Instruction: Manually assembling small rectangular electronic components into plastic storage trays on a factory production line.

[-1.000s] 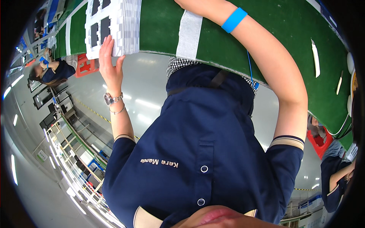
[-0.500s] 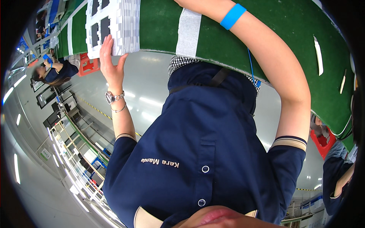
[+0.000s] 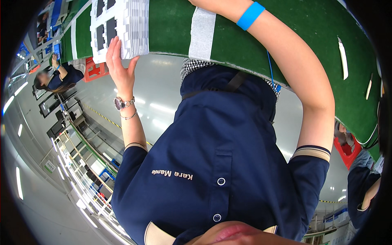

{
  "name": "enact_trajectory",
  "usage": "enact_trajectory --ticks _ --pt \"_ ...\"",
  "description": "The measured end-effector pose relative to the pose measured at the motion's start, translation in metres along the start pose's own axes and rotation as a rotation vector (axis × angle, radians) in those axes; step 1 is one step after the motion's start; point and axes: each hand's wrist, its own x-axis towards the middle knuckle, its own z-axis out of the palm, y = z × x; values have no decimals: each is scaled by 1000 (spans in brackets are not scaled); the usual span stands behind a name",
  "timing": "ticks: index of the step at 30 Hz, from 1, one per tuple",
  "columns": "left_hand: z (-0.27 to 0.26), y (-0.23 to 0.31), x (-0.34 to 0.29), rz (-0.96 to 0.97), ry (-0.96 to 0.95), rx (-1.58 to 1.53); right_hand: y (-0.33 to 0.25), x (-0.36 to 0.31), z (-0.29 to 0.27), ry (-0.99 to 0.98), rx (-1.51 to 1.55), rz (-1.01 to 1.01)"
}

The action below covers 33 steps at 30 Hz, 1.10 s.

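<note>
At the near edge of the green-topped table, a thick stack of white sheets or thin trays has notched edges and dark rectangles on its top face. My left hand rests its straight fingers on the stack's near corner, thumb held apart, not wrapped round anything. My right forearm reaches across the table, with a blue band on it. Only a sliver of my right hand shows at the top edge; its fingers and whatever they may touch are out of the picture.
The green table carries a pale strip. A white pen-like cutter and a smaller slim tool lie to the right. Red stools stand by the table; other people are at far left and right.
My left hand and the stack have shifted very slightly left. My right arm stays nearly in place. The person at far left has moved their arms.
</note>
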Motion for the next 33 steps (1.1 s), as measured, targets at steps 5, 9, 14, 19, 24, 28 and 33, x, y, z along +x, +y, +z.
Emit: enact_trajectory --ticks 5,9,14,19,24,28,33 --pt "3 -2 -1 39 24 78 0 -1 0 36 -5 -11" --pt "10 -3 -4 106 83 142 1 -1 -2 29 5 -15" --pt "23 -3 -9 156 187 153 0 -1 -2 17 4 -20" --pt "23 -9 -11 157 161 168 0 1 -4 -26 -3 -11" --pt "21 -14 -11 156 143 165 0 0 -2 -5 11 -11" --pt "23 -15 -11 169 155 167 0 0 -1 8 -4 -14" --pt "27 -14 -14 154 156 179 1 -1 0 14 -5 -14"
